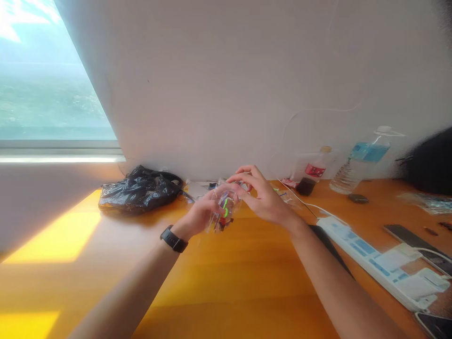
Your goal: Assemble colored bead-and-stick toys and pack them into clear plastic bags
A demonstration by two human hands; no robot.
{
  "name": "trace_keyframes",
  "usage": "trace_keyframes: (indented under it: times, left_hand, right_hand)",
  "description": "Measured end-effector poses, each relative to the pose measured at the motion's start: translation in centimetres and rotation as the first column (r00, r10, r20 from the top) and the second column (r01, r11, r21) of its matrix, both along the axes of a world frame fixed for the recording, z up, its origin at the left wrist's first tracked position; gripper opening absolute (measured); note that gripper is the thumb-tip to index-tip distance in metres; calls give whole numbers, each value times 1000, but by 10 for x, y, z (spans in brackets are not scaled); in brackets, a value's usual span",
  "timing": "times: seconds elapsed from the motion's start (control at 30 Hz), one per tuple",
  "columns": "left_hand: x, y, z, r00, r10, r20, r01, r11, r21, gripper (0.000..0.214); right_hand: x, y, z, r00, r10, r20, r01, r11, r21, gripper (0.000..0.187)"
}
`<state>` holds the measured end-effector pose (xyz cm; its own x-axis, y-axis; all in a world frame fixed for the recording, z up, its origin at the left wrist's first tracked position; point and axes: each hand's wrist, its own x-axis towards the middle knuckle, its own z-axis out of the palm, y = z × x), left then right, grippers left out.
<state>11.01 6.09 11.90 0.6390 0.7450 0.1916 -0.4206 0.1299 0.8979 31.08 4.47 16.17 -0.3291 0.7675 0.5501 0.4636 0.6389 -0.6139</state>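
Observation:
My left hand, with a dark watch on its wrist, is closed on a small clear plastic bag above the table. Small coloured parts show through the plastic, one of them bright green; their kind is too small to tell. My right hand reaches over from the right, its fingers spread and slightly bent at the top of the bag. Whether its fingertips touch the plastic is hard to make out. Behind both hands lie several small items, partly hidden.
On the wooden table, a black plastic bag lies at back left. A cola bottle and a large water bottle stand at back right. A white power strip with plugged-in chargers lies right of my right forearm, near phones.

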Motion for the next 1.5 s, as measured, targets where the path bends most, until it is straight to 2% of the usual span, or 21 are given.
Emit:
trace_keyframes:
  times: [0.07,0.13,0.23,0.3,0.4,0.5,0.6,0.67,0.77,0.9,1.07,1.13,1.23,1.33,1.4,1.5]
  left_hand:
    - [2,1,1,995,103,3,-103,994,38,55]
    - [6,1,1,973,230,26,-232,971,65,53]
    - [14,1,-2,928,365,71,-370,927,67,46]
    - [17,2,-4,901,426,81,-432,900,67,44]
    - [15,3,-1,871,490,31,-490,864,119,47]
    - [6,5,6,850,519,-88,-489,841,232,47]
    - [-4,8,9,858,418,-298,-323,891,320,34]
    - [-8,10,8,849,368,-379,-235,906,351,32]
    - [-9,14,4,836,426,-346,-288,877,385,30]
    - [-9,19,-2,849,460,-261,-336,850,405,46]
    - [-15,25,-3,798,565,-210,-416,769,486,53]
    - [-18,23,1,805,548,-228,-391,779,490,47]
    - [-20,19,7,835,464,-296,-299,833,465,36]
    - [-19,17,8,825,497,-269,-350,823,447,39]
    - [-16,17,6,800,558,-219,-426,786,449,45]
    - [-12,18,3,737,658,-157,-535,709,459,48]
  right_hand:
    - [2,3,-2,999,-25,-32,23,998,-66,27]
    - [2,4,-7,1000,2,-30,-7,984,-180,33]
    - [-4,6,-18,998,65,-22,-68,953,-295,54]
    - [-7,8,-23,998,56,-39,-65,953,-297,60]
    - [-5,13,-23,995,42,-92,-66,962,-265,51]
    - [4,18,-17,981,67,-181,-114,958,-263,40]
    - [13,24,-15,969,66,-236,-133,950,-281,34]
    - [17,27,-16,974,62,-219,-130,942,-308,31]
    - [21,30,-18,985,84,-151,-131,935,-330,26]
    - [21,31,-17,996,60,-68,-77,956,-283,25]
    - [23,33,-17,993,75,-92,-98,954,-282,25]
    - [24,33,-18,989,85,-123,-119,947,-298,24]
    - [24,32,-19,973,59,-225,-130,940,-316,22]
    - [21,32,-22,970,65,-236,-139,941,-310,24]
    - [18,33,-23,984,16,-178,-63,963,-262,28]
    - [14,32,-23,973,-170,-159,138,971,-196,34]
